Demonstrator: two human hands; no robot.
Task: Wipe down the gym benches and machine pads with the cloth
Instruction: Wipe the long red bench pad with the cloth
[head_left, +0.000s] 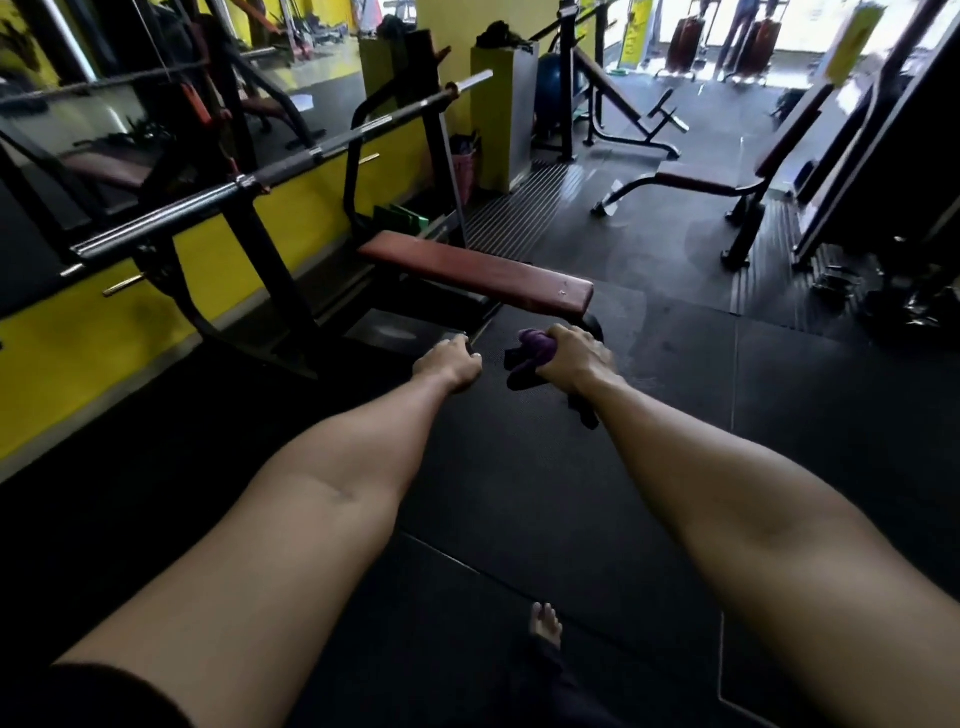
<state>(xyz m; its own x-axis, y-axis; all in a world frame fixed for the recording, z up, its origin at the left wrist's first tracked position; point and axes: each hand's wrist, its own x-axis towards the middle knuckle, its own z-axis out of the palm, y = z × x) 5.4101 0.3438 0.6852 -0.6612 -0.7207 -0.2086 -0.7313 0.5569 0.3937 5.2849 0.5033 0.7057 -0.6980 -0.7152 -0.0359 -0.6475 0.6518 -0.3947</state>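
Near the bench end, the right hand held the purple cloth in its grip; the left hand was curled narrow.

Dim interior. Main light is daylight from doorway top right, blown out to white there. Pale sheen across floor near it; floor goes near-black lower left, detail lost. Sharp highlights along barbell. Bench pad evenly lit, faint gloss. Cloth reads dark, folds mostly lost. Heavy wide-angle distortion: uprights lean at edges, 2 forearms stretched large at the bottom. Overall soft and smeary, far background fuzzy.
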